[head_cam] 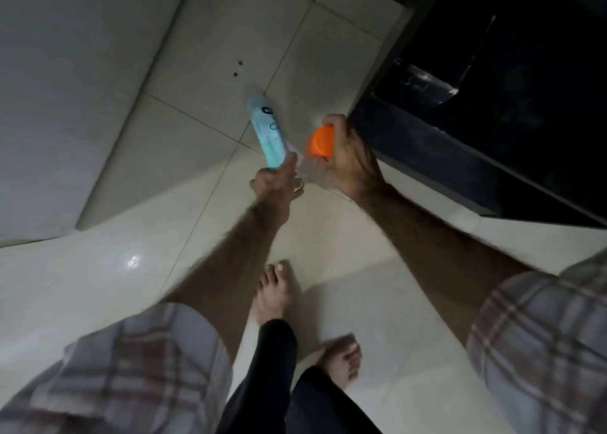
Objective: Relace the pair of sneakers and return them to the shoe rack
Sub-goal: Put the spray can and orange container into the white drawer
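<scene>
Looking for the sneakers, you will find neither shoe nor the shoe rack in this view; what your hands carry instead are two bottles. Your left hand (274, 184) has its fingers curled round the lower end of a pale blue bottle (267, 131), which points up and away from you over the floor, its printed face turned toward the camera. A ring (299, 188) shows on one finger of that hand. Your right hand (345, 157) grips a clear bottle with an orange cap (319, 144); the fingers wrap over the top of the cap, and the clear body below it is blurred and hard to make out. The two hands are close together, the bottles just beside each other, though whether they touch cannot be told.

Both forearms are bare, with plaid sleeves (542, 341) at the lower edges of the frame. Below the hands your two bare feet (276, 292) stand on the pale tiled floor (210, 82), with dark trouser legs (272, 368) above them. A white panel (65, 88) fills the left side, and a dark cabinet (492, 88) fills the upper right. Two small dark specks (238, 68) lie on a tile beyond the blue bottle.
</scene>
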